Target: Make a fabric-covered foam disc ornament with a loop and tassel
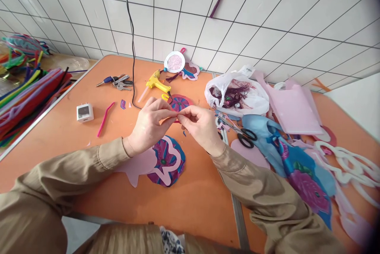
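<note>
Over the middle of the orange table, my left hand [152,121] and my right hand [200,125] meet fingertip to fingertip. Both pinch a thin red-pink piece [177,115] that looks like pipe cleaner; the fingers hide most of it. Just behind them lies a round red-rimmed piece with a purple and blue pattern [180,102], partly covered by the hands. Nearer to me, a pink cloud-shaped outline [177,158] rests on a round of patterned blue-purple fabric [180,172]. A pale pink cut-out [142,167] lies beside it, under my left forearm.
A yellow glue gun [158,83], keys [118,82], a white charger [84,113] and a bent pink pipe cleaner [105,119] lie left. Rightward are scissors [246,137], a plastic bag with tassels [255,101] and floral fabric [305,182]. Pipe cleaners [32,95] lie far left.
</note>
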### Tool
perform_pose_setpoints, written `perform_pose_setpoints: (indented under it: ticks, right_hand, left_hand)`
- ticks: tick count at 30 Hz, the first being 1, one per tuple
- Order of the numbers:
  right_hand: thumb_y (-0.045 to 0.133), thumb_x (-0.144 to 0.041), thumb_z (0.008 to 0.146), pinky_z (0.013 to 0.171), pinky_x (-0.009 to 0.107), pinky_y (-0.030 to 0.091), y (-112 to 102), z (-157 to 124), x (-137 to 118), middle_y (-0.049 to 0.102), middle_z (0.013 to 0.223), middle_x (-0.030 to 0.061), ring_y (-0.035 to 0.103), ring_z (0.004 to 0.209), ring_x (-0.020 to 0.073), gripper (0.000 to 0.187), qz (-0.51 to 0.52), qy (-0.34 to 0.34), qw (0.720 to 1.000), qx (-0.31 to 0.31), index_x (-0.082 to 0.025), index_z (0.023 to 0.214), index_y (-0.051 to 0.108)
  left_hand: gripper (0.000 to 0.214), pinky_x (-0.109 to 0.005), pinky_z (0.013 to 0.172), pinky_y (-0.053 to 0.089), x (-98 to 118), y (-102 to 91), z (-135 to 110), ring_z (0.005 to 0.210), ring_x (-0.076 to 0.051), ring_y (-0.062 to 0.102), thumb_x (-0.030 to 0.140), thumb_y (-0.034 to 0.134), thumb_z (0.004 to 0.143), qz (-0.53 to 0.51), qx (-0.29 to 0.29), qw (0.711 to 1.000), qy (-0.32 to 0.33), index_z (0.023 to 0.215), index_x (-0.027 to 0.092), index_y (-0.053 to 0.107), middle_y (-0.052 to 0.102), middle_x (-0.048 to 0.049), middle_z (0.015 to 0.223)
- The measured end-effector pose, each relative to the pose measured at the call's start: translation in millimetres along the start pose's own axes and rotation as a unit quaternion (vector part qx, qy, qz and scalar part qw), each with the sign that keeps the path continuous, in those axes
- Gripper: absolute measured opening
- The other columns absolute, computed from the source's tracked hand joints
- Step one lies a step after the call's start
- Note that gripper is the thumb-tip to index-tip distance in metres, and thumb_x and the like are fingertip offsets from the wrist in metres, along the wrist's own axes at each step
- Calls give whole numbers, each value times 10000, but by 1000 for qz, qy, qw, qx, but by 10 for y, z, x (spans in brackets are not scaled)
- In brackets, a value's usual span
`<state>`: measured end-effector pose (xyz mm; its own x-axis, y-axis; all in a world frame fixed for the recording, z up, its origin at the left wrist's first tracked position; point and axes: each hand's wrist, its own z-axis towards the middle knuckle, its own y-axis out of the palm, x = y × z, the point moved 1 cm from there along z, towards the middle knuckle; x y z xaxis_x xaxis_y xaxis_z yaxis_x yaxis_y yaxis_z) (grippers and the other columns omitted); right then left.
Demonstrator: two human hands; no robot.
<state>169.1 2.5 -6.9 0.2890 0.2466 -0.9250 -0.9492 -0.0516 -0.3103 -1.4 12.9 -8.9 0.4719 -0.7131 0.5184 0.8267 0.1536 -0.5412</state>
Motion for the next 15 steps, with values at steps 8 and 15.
perform_pose_setpoints:
  ticks: [8, 15]
  right_hand:
    - [643, -232, 827, 534, 256, 458, 13, -43, -28, 664, 596, -8, 582, 515, 114, 123, -51, -67, 996, 16, -185, 715, 663]
    - [636, -214, 833, 527, 237, 461, 32, -47, -21, 662, 587, -16, 575, 492, 97, 129, -33, -70, 997, 21, -173, 716, 670]
  left_hand:
    - [159, -301, 694, 489, -11, -38, 45, 741, -160, 576, 90, 608, 847, 5, -49, 998, 48, 730, 175, 672, 656, -41, 768]
    - [149, -275, 660, 484, -6, -27, 49, 725, -145, 556, 35, 573, 785, 6, -34, 997, 65, 733, 170, 610, 627, -26, 769]
